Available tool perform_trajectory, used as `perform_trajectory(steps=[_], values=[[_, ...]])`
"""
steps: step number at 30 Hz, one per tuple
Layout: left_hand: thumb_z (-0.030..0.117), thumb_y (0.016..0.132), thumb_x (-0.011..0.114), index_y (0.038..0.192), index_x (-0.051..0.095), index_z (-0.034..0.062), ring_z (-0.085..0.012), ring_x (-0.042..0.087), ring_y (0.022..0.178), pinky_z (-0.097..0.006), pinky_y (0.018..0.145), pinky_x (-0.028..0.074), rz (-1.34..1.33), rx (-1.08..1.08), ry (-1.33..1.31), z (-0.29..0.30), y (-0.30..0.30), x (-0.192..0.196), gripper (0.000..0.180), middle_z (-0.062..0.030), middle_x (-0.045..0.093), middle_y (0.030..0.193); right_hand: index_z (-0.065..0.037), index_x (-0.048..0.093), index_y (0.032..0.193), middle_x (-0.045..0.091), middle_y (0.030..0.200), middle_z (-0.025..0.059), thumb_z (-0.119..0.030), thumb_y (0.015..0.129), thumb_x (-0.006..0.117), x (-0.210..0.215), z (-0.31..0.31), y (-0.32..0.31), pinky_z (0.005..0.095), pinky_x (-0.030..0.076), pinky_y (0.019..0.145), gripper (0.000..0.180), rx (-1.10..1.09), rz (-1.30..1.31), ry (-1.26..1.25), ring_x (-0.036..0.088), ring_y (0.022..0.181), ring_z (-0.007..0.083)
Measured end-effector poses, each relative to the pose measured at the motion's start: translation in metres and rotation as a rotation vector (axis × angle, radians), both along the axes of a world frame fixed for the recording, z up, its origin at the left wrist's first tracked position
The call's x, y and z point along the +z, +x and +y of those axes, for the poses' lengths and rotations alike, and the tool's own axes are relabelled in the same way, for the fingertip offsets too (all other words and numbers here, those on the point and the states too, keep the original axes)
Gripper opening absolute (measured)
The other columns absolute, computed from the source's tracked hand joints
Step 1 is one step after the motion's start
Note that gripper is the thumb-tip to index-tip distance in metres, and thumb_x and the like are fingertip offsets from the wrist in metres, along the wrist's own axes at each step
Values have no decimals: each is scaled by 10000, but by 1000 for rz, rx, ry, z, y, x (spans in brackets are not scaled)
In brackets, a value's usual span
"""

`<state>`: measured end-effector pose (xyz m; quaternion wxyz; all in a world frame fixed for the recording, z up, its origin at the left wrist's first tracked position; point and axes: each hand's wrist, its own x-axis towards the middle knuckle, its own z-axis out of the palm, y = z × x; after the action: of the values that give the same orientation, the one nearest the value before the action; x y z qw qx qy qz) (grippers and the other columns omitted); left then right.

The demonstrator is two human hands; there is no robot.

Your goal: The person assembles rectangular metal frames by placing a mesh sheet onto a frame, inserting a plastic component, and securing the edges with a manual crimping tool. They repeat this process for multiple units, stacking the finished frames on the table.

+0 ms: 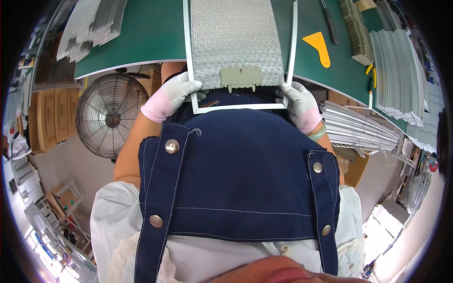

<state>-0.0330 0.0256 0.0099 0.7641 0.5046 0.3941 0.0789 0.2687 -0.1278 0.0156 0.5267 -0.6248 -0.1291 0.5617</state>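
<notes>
A metal mesh filter panel (236, 37) lies between the side bars of a white frame (239, 107), whose near bar rests close to my apron. A grey-green plastic clip piece (240, 76) with two prongs sits at the mesh's near edge. My left hand (177, 92), in a white and pink glove, pinches the mesh's left near corner and the frame's left bar. On the other side my right hand (299, 101), gloved alike, closes on the right bar and the mesh's right corner. Some fingers of both hands are hidden beneath.
A yellow scraper (318, 48) and a dark-handled tool (330, 26) lie right on the green table (141, 45). Stacked clip pieces (356, 33) and pleated sheets (398, 75) stand farther right. More mesh sheets (94, 26) lie at left. A floor fan (112, 118) stands left below.
</notes>
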Motion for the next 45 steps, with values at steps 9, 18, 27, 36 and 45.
perform_trajectory(steps=[9, 18, 27, 36, 45], values=[[171, 952, 500, 1268, 508, -14, -178, 591, 981, -345, 899, 498, 56, 6, 13, 1, 2, -3, 367, -87, 587, 1119, 9, 524, 1196, 606, 1027, 78, -217, 956, 596, 4, 3, -2, 323, 518, 827, 337, 221, -25, 88, 595, 942, 165], [149, 969, 485, 1332, 443, -17, -228, 571, 1120, -394, 1008, 455, -100, 287, -8, -16, 27, -5, 401, -135, 555, 1266, -11, 501, 1181, 554, 1064, 79, -169, 924, 592, -8, 19, -19, 394, 548, 840, 315, -106, 114, 164, 586, 894, 193], [221, 896, 563, 956, 599, -2, -147, 555, 813, -306, 736, 463, -83, 434, 296, -14, 34, -32, 234, -48, 552, 873, -24, 578, 1004, 594, 965, 94, -82, 867, 624, -16, 31, -13, 447, 540, 823, 156, -297, 311, 26, 607, 872, 247], [99, 918, 629, 1262, 542, 50, -261, 626, 1079, -380, 958, 510, -425, 478, -19, -25, 40, -22, 358, -143, 620, 1188, -44, 566, 1178, 644, 1059, 100, -189, 950, 622, 6, 28, -27, 477, 507, 947, 276, -248, 450, -18, 622, 1037, 272], [72, 915, 629, 1165, 574, -2, -256, 663, 991, -453, 870, 566, -364, 558, -414, -5, 49, -7, 267, -119, 660, 1068, -6, 626, 1138, 660, 1075, 111, -178, 928, 647, 4, 30, -14, 458, 560, 865, 273, 66, 366, -91, 661, 953, 272]])
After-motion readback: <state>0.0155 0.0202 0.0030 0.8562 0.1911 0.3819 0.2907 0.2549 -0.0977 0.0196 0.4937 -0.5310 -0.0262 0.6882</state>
